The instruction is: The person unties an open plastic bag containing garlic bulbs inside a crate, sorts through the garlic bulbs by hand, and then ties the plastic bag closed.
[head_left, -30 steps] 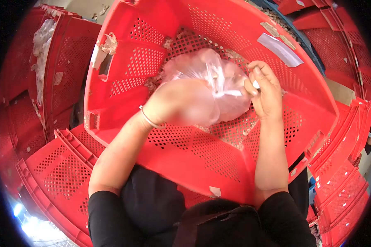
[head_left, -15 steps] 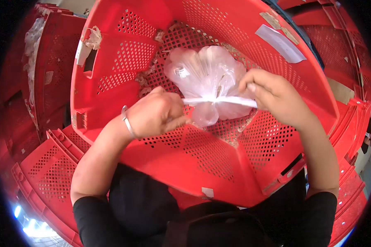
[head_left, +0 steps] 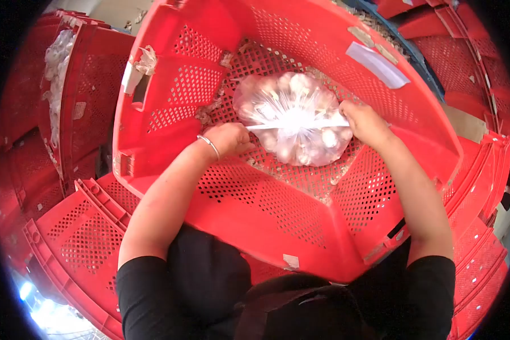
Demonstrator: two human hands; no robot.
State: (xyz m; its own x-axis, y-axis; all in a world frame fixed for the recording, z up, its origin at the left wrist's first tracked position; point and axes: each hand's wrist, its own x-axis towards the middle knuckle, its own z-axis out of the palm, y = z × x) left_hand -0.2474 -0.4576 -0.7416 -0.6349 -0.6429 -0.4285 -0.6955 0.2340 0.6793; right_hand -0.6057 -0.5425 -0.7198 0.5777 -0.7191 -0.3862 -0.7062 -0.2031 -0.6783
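A clear plastic bag of pale, rounded pieces that look like garlic bulbs lies on the floor of a red perforated crate. Its top is gathered at the middle, with a stretched white end running out to either side. My left hand, with a bracelet at the wrist, is closed on the left end. On the other side, the fingers of my right hand pinch the right end. Both ends are drawn nearly straight across the bag.
Dry papery scraps lie in the crate's far left corner. A white paper strip is stuck to its far wall. More red crates stand at left and right, and clear bags show in one at the left.
Both hands have moved slightly up in the view, with the stretched ends. The bag now looks flatter and its contents show more clearly. The camera view has shifted a little.
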